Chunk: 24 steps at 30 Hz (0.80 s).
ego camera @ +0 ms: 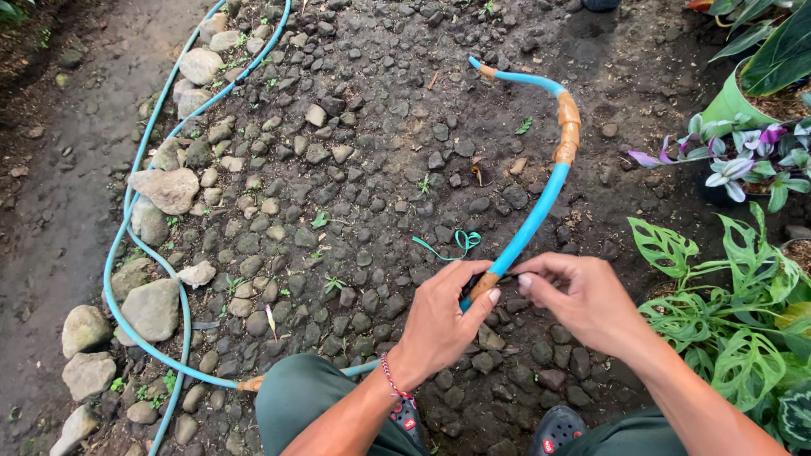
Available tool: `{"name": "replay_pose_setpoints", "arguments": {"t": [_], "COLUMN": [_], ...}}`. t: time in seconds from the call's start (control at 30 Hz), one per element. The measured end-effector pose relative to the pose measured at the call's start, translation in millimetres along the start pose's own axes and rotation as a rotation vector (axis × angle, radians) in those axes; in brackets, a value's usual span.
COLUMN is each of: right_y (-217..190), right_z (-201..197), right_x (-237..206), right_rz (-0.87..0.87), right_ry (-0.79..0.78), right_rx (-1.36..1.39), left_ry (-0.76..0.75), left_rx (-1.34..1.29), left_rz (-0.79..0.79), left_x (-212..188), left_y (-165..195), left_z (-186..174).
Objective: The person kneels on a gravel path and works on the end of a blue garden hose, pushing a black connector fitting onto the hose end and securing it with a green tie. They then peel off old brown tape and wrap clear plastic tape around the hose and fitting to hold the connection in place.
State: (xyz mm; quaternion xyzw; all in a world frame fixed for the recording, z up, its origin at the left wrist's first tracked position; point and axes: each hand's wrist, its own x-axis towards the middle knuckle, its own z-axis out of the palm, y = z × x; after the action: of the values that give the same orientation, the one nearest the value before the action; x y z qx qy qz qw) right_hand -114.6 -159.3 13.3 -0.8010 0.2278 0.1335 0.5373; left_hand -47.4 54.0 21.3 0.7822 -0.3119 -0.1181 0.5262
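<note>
A blue garden hose [541, 203] arcs up from my hands to its open end at the top middle. Brown tape wraps it at a joint [568, 128] and again where I hold it [484, 285]. My left hand [448, 317] grips the hose at that lower taped spot, thumb on the tape. Just right of the tape, my right hand [583, 295] pinches the hose with its fingertips. A red string bracelet sits on my left wrist. The rest of the hose [127, 253] loops away along the left over the stones.
Dark soil set with pebbles and larger stones [165, 190] covers the ground. A thin green strip [452, 245] lies near the hose. Potted leafy plants [726, 312] and a green pot [731, 101] stand at the right. My knees and dark sandals [553, 431] are at the bottom.
</note>
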Motion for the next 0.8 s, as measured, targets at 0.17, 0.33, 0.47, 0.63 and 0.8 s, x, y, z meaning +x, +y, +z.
{"name": "replay_pose_setpoints", "arguments": {"t": [0.17, 0.33, 0.47, 0.63, 0.8], "right_y": [6, 5, 12, 44, 66], "right_z": [-12, -24, -47, -54, -61], "right_x": [-6, -8, -14, -11, -10], "right_rz": [-0.144, -0.300, -0.429, -0.472, -0.537], "right_ry": [0.033, 0.096, 0.103, 0.252, 0.316], "right_rx": [0.352, 0.915, 1.139, 1.087, 1.077], "left_ry": [0.044, 0.108, 0.064, 0.050, 0.029], "left_rx": [0.026, -0.014, -0.018, -0.048, -0.125], "left_rz": [-0.092, -0.073, -0.196, -0.136, -0.221], "left_x": [3, 4, 4, 3, 3], "left_y": [1, 1, 0, 0, 1], "left_z": [-3, -4, -6, -4, -4]}}
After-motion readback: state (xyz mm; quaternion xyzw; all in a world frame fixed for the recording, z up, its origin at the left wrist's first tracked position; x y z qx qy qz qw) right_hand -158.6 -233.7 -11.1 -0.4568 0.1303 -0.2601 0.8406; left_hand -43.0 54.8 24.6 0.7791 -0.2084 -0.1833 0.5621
